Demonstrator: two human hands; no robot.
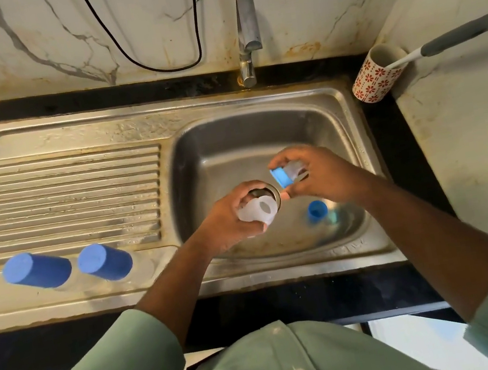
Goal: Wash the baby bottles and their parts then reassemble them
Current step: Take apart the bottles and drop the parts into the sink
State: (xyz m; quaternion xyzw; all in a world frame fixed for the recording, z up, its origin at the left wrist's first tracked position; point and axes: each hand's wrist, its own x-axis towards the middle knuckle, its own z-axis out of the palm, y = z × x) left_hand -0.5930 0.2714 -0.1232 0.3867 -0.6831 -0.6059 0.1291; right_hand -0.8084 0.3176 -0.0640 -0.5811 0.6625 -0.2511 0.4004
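Left hand (229, 219) gripping clear bottle (258, 211); right hand (320, 172) pinching blue ring with nipple (286, 175) over sink (189, 168); 2 capped bottles (67, 268) on drainboard.

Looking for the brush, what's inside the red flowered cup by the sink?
A brush's white shaft leans out of the red-flowered white ceramic cup, its grey handle pointing right. The brush head is hidden inside the cup.
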